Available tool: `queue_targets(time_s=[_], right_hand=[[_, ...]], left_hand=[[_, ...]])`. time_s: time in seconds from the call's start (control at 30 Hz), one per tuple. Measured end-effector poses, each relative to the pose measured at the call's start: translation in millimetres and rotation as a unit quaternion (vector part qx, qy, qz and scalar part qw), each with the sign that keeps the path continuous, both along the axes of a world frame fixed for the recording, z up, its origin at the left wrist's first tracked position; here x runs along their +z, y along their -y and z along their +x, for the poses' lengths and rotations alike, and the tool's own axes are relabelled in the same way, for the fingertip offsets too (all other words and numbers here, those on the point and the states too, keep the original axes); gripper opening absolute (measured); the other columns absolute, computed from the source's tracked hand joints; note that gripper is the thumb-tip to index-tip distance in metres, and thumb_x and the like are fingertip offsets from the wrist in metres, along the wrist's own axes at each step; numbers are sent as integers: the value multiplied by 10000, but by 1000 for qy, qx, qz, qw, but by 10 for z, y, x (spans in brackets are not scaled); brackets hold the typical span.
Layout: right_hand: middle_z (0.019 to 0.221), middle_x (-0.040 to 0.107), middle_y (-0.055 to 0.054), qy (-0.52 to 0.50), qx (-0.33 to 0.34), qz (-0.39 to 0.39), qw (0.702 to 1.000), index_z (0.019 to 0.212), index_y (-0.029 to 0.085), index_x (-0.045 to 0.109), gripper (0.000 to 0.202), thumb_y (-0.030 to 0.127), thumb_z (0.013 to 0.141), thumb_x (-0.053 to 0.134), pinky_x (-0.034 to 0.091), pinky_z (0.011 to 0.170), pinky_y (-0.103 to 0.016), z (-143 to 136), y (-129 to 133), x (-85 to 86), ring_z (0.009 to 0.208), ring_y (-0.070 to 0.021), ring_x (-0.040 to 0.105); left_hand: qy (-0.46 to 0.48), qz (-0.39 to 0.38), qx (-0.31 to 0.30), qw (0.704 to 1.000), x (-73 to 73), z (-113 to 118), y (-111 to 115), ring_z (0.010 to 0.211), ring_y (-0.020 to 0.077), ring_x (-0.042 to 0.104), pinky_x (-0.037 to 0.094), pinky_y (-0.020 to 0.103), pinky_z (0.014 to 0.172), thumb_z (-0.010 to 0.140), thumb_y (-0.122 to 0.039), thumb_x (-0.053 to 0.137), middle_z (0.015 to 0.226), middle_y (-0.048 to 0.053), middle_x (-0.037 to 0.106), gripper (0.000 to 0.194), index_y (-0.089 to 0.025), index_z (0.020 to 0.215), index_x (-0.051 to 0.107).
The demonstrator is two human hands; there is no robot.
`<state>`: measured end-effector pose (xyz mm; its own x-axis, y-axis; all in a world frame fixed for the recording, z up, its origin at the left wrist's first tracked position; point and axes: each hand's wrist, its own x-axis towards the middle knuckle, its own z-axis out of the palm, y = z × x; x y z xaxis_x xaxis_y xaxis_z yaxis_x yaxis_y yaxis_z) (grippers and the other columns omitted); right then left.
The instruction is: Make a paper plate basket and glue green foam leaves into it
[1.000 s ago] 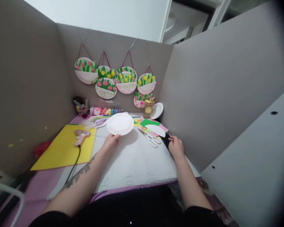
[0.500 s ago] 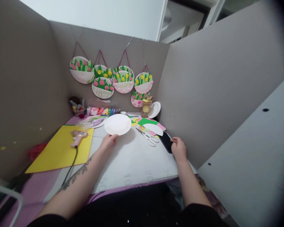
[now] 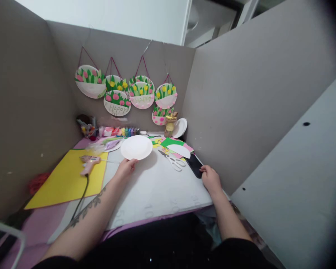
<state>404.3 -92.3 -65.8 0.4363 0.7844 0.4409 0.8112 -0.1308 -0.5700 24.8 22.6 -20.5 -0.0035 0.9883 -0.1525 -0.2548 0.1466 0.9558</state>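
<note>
Between the thumb and fingers of my left hand (image 3: 126, 168) is the near rim of a white paper plate (image 3: 136, 147), tilted up above the table. My right hand (image 3: 211, 178) is closed at the right edge of a black phone (image 3: 194, 166) lying flat; its curled fingertips touch that edge. White-handled scissors (image 3: 174, 162) lie left of the phone with their blades apart. A cut half plate (image 3: 179, 151) rests over green paper (image 3: 170, 142) and pink scraps just beyond the phone.
A pink glue gun (image 3: 89, 163) lies on a yellow sheet (image 3: 67, 179) at left, its cord trailing toward me. Paint pots (image 3: 123, 131) line the back. Decorated plates (image 3: 141, 98) hang on the grey partition (image 3: 229, 86). Spare plates (image 3: 180, 128) lean behind a jar (image 3: 169, 127).
The view has shifted slightly. My right hand has slid a little toward me along the phone's edge. My left hand keeps hold of the plate in nearly the same place.
</note>
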Motion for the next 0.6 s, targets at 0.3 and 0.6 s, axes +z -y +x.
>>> queue_targets(time_s=[0.3,0.6], right_hand=[[884,684,-82,-73,126,120,982,874,188,607,230,182,736,423,466,781,-352,-690,-128,297,857,-221,610],[739,618,0,-331,388,-9,860,883,191,567,221,353,734,580,464,615,-281,-2330,-1063,367,658,-153,576]], left_hand=[[89,-7,3,996,18,45,15,416,39,369,233,173,373,519,-92,700,491,-69,481,248,-138,726,572],[236,-75,10,969,89,-19,29,427,32,469,377,137,419,623,-9,636,547,-27,590,133,-104,706,593]])
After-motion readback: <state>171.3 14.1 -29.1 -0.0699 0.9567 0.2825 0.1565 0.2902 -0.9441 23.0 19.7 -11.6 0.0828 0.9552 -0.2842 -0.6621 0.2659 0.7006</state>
